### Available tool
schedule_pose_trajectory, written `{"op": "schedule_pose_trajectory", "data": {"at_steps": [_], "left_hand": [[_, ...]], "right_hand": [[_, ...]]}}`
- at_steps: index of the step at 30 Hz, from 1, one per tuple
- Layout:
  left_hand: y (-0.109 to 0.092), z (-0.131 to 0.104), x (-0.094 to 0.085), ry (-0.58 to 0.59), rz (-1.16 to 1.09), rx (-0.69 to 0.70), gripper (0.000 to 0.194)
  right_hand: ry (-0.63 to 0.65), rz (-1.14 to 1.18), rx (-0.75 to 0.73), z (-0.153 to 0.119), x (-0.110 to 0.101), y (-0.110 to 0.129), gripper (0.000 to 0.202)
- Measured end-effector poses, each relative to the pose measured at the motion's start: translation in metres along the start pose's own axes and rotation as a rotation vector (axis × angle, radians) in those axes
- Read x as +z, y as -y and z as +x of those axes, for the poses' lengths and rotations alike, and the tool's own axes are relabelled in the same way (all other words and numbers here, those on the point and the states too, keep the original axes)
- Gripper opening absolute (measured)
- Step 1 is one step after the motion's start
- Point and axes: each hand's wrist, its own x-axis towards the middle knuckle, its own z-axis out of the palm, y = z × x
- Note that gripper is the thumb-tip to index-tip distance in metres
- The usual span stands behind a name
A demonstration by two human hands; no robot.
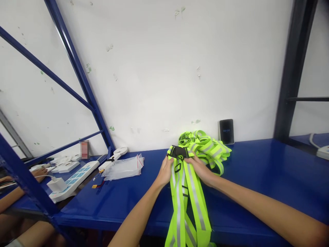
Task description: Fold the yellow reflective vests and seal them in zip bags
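Observation:
Neon yellow-green straps with silver reflective stripes (196, 192) hang from both my hands over the front edge of the blue table. A black buckle (180, 152) joins them at the top, between my hands. My left hand (166, 169) is closed on the straps at the buckle's left end. On the other side, my right hand (202, 168) grips the strap just under the buckle's right end. Below the buckle dangles a small black ring (178, 167). Behind my right hand, a heap of similar straps (210, 147) lies on the table.
The blue table (257, 171) meets a white wall. A phone-like device (226, 131) leans there. Clear plastic bags (124, 168), a white fan (120, 151) and a power strip (77, 180) are at left. Beyond a blue post, another person's hand (39, 173) shows.

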Motion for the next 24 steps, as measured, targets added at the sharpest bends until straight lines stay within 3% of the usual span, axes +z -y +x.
{"op": "schedule_pose_trajectory", "data": {"at_steps": [2, 5, 10, 13, 18, 24], "left_hand": [[0.002, 0.003, -0.002, -0.057, -0.017, -0.036, 0.034], [0.005, 0.008, -0.006, -0.089, -0.083, -0.031, 0.034], [0.008, 0.013, -0.011, 0.021, -0.255, -0.082, 0.033], [0.003, 0.012, -0.012, 0.071, -0.303, -0.114, 0.029], [-0.006, 0.008, -0.012, 0.130, -0.399, -0.075, 0.042], [-0.016, 0.003, -0.015, 0.206, -0.482, -0.128, 0.040]], "right_hand": [[0.096, -0.018, 0.011, -0.003, 0.000, 0.001, 0.053], [0.082, -0.035, 0.016, -0.003, 0.000, 0.005, 0.061], [-0.001, 0.010, -0.045, 0.003, -0.004, 0.011, 0.069], [0.002, 0.037, -0.100, 0.004, -0.005, 0.013, 0.060], [-0.009, 0.040, -0.090, 0.003, -0.005, 0.013, 0.050], [0.138, 0.185, -0.012, -0.001, -0.004, 0.020, 0.054]]}}
